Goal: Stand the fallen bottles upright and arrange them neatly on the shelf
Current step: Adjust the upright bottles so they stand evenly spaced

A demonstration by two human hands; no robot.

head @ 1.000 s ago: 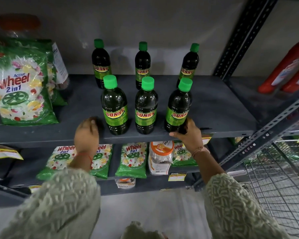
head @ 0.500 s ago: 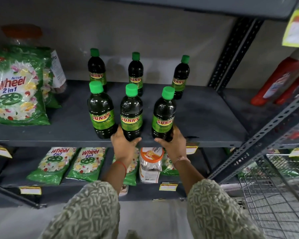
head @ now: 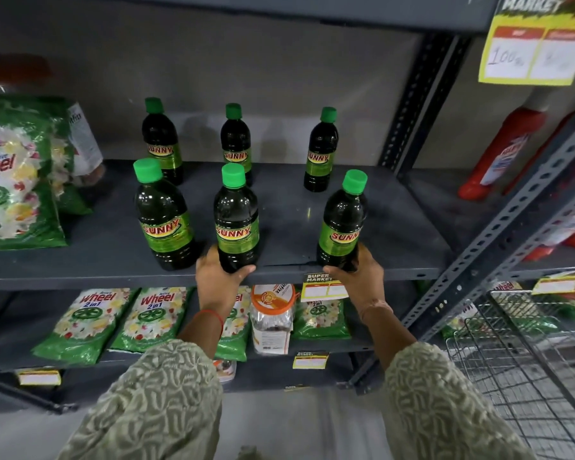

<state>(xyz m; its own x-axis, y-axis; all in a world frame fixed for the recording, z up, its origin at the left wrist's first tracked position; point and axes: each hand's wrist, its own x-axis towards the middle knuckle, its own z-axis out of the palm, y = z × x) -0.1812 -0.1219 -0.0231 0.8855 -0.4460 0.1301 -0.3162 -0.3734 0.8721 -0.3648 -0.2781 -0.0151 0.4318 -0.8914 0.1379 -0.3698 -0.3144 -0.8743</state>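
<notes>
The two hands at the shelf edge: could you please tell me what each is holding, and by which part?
The left hand grips the front middle bottle at its base; the right hand grips the front right bottle at its base.

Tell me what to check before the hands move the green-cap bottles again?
1. All six bottles upright: ok.
2. Left hand holding the front middle bottle at its base: ok.
3. Right hand holding the front right bottle at its base: ok.
4. Front row evenly spaced: not ok; the front left bottle and the middle one are closer together.
5. Front bottles safely back from the shelf edge: not ok, they stand near it.
6. Caps tight: cannot tell.
</notes>
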